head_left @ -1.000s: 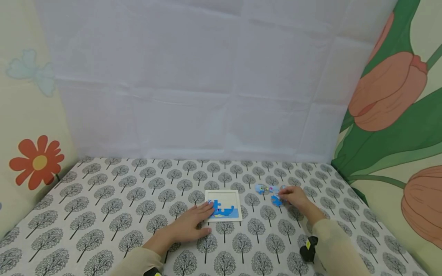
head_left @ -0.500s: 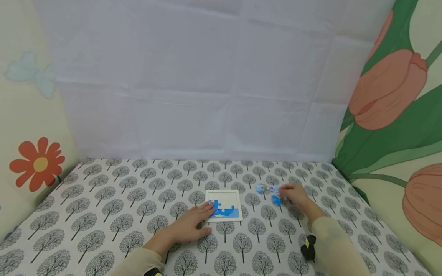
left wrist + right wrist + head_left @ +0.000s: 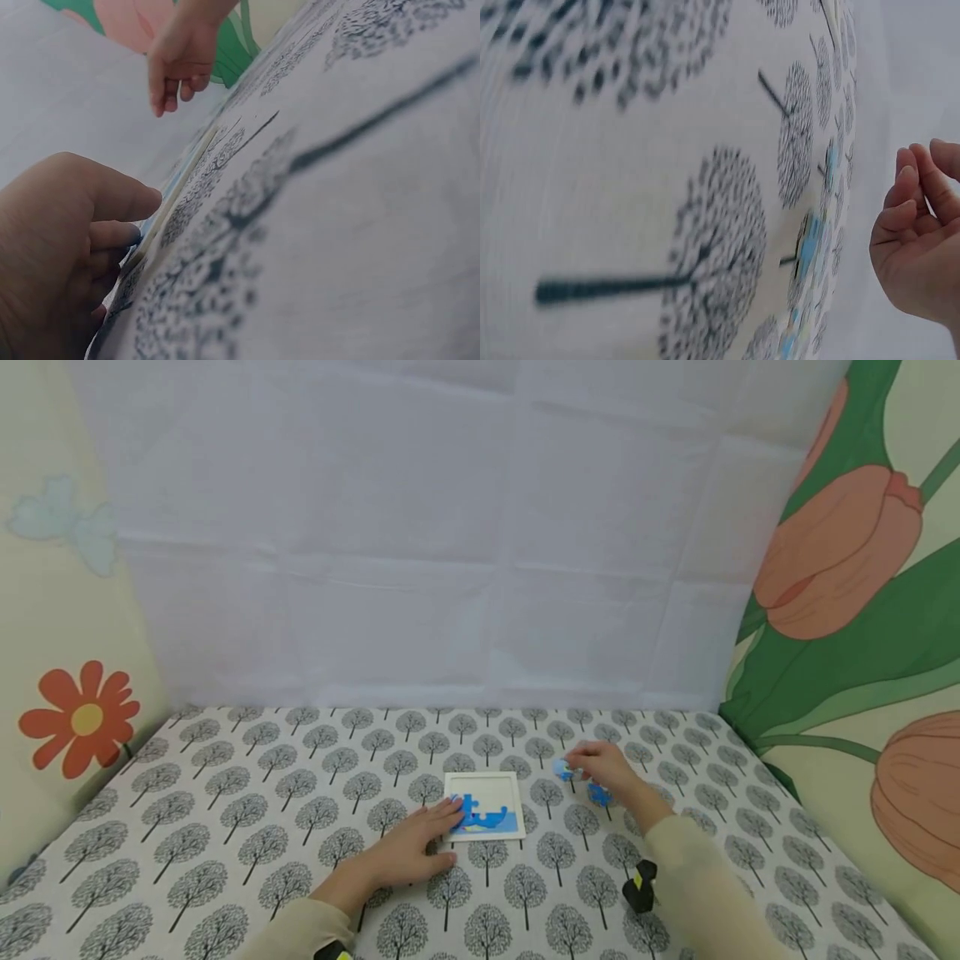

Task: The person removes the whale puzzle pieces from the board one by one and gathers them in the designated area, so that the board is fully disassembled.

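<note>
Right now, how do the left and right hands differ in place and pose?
The left hand has its fingertips over the left edge of the white frame; the right hand is raised by the loose puzzle pieces. The left hand's fingers reach out fairly straight, while the right hand's bend. Both are bare below cream sleeves.

I see a creased white sheet (image 3: 315, 527) hanging across the back, down to the far edge of the table (image 3: 420, 731), which is covered by a white cloth (image 3: 525, 935) printed with rows of dark trees (image 3: 243, 810). To my left, a cream wall (image 3: 30, 610) carries a red flower (image 3: 86, 718) and a pale blue butterfly (image 3: 67, 522); to my right, another cream wall (image 3: 840, 789) shows large pink tulips (image 3: 840, 552) with broad green leaves (image 3: 862, 660). The light reaching me looks soft and rather dim.
</note>
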Tool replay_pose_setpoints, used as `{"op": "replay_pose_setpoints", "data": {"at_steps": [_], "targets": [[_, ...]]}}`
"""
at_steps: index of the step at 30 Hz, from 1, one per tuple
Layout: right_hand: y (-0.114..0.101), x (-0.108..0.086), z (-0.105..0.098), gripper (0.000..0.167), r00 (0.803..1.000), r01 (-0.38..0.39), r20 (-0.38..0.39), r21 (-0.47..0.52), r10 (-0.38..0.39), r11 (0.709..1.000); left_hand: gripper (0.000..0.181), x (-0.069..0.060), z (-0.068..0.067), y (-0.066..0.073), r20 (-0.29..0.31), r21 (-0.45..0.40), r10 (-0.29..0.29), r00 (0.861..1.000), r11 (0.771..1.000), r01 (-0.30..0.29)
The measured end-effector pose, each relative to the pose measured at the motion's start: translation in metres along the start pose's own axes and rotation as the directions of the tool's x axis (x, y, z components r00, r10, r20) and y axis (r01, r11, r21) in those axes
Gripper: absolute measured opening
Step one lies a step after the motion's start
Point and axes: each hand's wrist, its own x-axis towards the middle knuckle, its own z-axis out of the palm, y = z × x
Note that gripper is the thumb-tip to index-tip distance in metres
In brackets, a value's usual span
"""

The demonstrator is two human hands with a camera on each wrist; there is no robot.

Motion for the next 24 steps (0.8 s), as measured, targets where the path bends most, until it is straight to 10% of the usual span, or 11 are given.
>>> {"op": "replay_pose_setpoints", "data": {"at_steps": [24], "targets": [[-0.036, 0.001, 0.084, 0.020, 0.964, 0.095, 0.240, 0.081, -0.112, 0.992, 0.054, -0.009, -0.004, 0.021, 0.059, 0.077, 0.009, 0.998, 0.997, -0.014]]}}
